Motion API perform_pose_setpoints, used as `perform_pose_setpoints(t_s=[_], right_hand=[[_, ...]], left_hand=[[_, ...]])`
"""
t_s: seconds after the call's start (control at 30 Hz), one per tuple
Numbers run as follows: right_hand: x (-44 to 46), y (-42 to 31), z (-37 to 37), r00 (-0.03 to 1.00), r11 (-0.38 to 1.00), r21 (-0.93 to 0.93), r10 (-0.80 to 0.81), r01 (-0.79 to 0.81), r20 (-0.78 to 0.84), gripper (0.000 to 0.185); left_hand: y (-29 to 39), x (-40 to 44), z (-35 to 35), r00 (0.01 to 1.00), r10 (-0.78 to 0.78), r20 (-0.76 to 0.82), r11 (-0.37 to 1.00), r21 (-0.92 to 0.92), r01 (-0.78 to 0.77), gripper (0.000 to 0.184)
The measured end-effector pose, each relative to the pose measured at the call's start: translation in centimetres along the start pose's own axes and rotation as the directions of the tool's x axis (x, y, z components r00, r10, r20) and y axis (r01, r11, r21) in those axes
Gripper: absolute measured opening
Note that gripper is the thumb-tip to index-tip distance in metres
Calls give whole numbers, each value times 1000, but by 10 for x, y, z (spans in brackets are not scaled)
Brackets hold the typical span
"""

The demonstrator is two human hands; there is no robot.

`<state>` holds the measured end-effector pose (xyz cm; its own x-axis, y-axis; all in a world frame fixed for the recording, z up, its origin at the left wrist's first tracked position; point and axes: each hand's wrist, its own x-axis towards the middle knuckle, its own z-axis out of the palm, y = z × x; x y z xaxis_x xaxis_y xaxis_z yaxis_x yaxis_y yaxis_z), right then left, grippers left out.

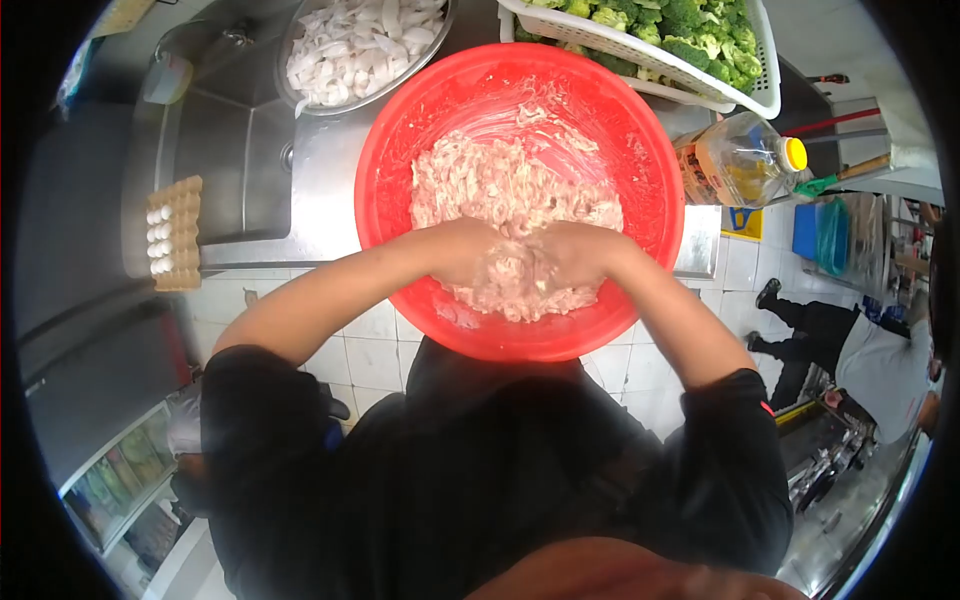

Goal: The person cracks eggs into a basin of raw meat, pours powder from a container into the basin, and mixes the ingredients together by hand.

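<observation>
A large red basin (375,180) holds a wet heap of pale pink chopped meat (480,175). My left hand (467,252) and my right hand (574,254) are both down in it, close together near the basin's front side. Between them they clasp a clump of the meat, with the fingers curled into it. Motion blurs the fingertips, and meat partly covers them. Smears of meat coat the far inner wall of the basin.
Behind the basin stand a metal bowl of white sliced pieces (365,50) and white baskets of broccoli (690,45). An oil bottle (745,160) lies at the right. Eggs in a carton (178,235) sit left, by the sink (235,150). Another person (870,360) is at right.
</observation>
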<state>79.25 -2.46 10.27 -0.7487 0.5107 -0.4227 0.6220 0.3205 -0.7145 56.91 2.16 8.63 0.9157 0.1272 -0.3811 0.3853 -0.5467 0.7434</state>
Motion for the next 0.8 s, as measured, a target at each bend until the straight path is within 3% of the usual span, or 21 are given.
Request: perform_pose_setpoints(t_s=[0.07,0.13,0.2,0.27,0.3,0.33,0.37,0.4,0.43,0.5,0.53,0.57,0.67,0.73,0.8], right_hand=[[25,8,-1,935,939,116,300,-324,189,56],[31,10,-11,931,931,100,337,-352,137,51],[30,9,-17,925,923,74,374,-378,62,47],[18,13,-16,964,966,128,238,-222,-122,47],[-4,-5,-18,936,983,117,170,-141,-307,47],[-20,-11,-16,935,984,110,170,-142,-310,47],[-36,-14,-11,867,984,152,159,-98,-473,52],[-48,-13,-9,767,983,180,151,-47,-623,56],[-57,-12,-3,768,982,182,153,-49,-622,56],[-64,-3,14,546,890,370,455,-265,-704,61],[-57,8,20,547,889,372,457,-266,-702,61],[-44,24,21,525,720,652,659,-236,-538,65],[-13,27,7,394,415,910,838,-8,-378,77],[11,60,2,410,372,896,798,241,-442,86],[36,110,5,398,391,897,803,209,-443,75]], left_hand=[[-15,12,11,997,19,-75,999,40,-16,38],[-10,32,-2,994,-110,14,986,124,107,52],[-4,37,-13,986,-169,5,976,139,166,54],[3,29,-14,973,-229,-3,963,145,227,55],[2,16,-16,988,-137,-73,979,144,146,56],[0,2,-14,990,-45,-133,988,137,63,58],[8,-16,-20,980,81,-180,982,185,-47,64],[10,-31,-28,980,83,-182,981,186,-48,64],[10,-45,-34,951,19,-308,995,95,10,67],[10,-50,-35,906,-50,-419,998,-1,55,72],[8,-48,-34,849,-281,-447,947,16,322,75],[4,-44,-36,731,-486,-478,824,26,566,79],[-60,11,-23,685,-450,-573,851,-43,523,87],[-85,43,-31,651,-464,-601,870,-172,462,92],[-102,66,-43,632,-487,-602,870,-276,408,94]])
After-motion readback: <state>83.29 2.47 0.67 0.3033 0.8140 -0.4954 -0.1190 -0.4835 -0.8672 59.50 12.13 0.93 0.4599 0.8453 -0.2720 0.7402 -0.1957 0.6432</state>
